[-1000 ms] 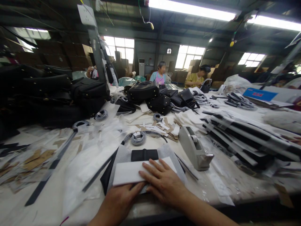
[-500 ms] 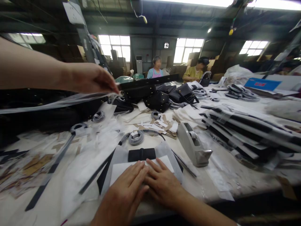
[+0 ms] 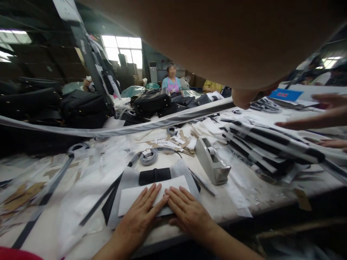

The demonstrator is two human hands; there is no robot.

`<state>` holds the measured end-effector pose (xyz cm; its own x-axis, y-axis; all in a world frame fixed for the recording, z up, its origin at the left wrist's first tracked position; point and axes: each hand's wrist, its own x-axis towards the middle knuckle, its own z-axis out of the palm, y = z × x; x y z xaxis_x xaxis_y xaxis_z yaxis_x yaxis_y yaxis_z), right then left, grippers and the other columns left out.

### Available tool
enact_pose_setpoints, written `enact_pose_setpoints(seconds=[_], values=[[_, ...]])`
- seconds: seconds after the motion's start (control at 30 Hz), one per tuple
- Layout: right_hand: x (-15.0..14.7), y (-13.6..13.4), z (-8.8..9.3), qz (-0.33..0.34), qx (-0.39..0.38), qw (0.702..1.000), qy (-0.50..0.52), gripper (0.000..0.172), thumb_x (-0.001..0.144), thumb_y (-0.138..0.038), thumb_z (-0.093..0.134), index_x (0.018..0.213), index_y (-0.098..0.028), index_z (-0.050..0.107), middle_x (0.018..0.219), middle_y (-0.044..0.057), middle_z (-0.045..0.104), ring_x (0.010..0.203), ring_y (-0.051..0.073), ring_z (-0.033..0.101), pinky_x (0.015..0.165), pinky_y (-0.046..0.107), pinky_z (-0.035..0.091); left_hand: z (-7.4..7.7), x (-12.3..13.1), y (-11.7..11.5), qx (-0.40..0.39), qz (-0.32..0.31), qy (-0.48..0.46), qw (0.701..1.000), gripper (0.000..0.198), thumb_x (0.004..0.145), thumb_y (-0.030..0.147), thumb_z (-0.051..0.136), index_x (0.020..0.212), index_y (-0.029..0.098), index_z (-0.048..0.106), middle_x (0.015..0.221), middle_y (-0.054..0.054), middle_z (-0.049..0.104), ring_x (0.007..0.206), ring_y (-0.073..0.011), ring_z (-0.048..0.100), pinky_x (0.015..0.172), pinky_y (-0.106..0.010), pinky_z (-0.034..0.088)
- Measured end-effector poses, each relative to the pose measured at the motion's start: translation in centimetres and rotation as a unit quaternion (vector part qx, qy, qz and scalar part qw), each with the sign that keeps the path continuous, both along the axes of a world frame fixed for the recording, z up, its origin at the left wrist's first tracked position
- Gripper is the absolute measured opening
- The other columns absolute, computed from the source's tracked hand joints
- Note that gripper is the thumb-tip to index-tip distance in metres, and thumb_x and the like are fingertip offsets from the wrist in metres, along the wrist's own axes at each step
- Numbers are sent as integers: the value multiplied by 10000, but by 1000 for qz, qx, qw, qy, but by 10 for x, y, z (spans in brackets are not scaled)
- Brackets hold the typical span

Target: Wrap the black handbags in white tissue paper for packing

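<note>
Right of the fingers stands the grey tape dispenser, and farther right, a pile of wrapped black pieces! Beyond the fingers, paper scraps litter the surface; past them, black bags and a co-worker! Far left of the fingers, brown card!

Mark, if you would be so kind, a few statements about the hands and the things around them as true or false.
1. The left hand and right hand both rest on the white sheet. True.
2. Both hands are clenched into fists. False: both are opened out, fairly flat.
3. The tape dispenser stands to the left of the left hand. False: the tape dispenser stands beyond the right hand, to its right.
4. A co-worker's arm crosses the upper view. True.
5. The grey coil lies on the white sheet. False: the grey coil lies beyond it.
</note>
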<state>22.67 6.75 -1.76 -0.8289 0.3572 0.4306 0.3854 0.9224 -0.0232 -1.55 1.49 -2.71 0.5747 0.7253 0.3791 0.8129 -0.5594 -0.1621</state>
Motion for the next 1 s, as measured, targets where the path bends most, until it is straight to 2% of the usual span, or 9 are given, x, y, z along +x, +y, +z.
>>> enact_pose_setpoints(seconds=[0.13,0.4,0.53,0.63,0.77,0.9,1.0], values=[[2,-3,-5,-29,54,998,-12,435,1006,-130,399,1435,-86,455,1512,98,458,1409,249,402,1156,440,397,-5,0,0,6,19,15,1000,611,969,222,485,1539,185,269,1588,-137,309,1434,-278,350,1116,-471,403],[-8,-7,-12,-73,82,993,-37,443,1010,-182,409,1434,-60,447,1468,157,503,1359,312,457,1111,495,426,-2,1,0,7,13,-13,1000,695,939,425,554,1529,166,292,1560,-152,367,1423,-295,376,1108,-501,397],[-15,-1,-10,-68,79,993,-63,420,1007,-161,407,1403,-30,459,1372,221,573,1290,308,526,1064,506,447,0,1,1,-7,13,-24,1000,686,934,442,552,1513,155,322,1554,-164,378,1420,-299,380,1115,-503,384],[-16,4,3,-40,77,990,-107,384,1002,-147,423,1353,4,467,1316,250,593,1222,312,573,1004,491,479,2,2,2,-4,12,-36,999,690,918,455,569,1499,160,343,1534,-171,411,1405,-311,404,1108,-513,387],[-16,12,32,-18,81,986,-144,358,990,-179,497,1318,-39,466,1183,179,656,1073,258,640,881,396,533,7,4,5,-4,30,-57,998,728,860,466,626,1477,168,378,1497,-175,465,1358,-334,468,1083,-521,419],[-21,19,57,-11,82,983,-166,273,995,-158,481,1259,-91,501,1049,102,694,927,217,674,777,342,542,7,5,7,5,66,-77,995,644,821,220,588,1444,175,428,1470,-149,508,1330,-322,503,1072,-499,440],[-22,19,65,-7,80,981,-178,263,984,-153,502,1243,-109,519,1020,78,703,892,207,675,770,332,537,0,1,9,31,64,-81,994,688,770,69,493,1445,184,435,1475,-136,506,1318,-299,522,1049,-462,473]])
